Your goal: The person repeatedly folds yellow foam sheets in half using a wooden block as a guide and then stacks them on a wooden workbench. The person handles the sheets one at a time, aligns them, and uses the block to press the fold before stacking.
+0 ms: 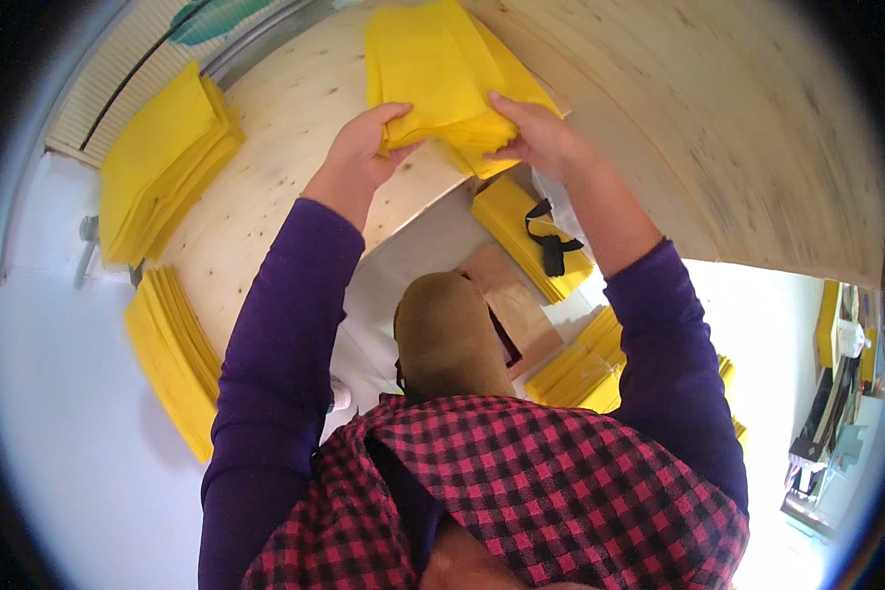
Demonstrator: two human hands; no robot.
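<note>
A thick stack of yellow fabric sheets (447, 64) lies at the far edge of the wooden tabletop (295, 128), its near end lifted or bunched toward me. My left hand (369, 146) grips the near left corner, thumb on top and fingers underneath. On the opposite corner, my right hand (536, 136) holds the same stack, with the thumb over the upper layers and the fingers below. Parts of the fingers on both hands are hidden by the fabric.
More yellow stacks lean at the left: one upper pile (162, 162) and one lower pile (172, 349). Below the table edge are a yellow bundle (521, 236) with a black strap (553, 241), a cardboard box (511, 305) and further yellow piles (585, 364). A wooden panel (718, 128) rises at right.
</note>
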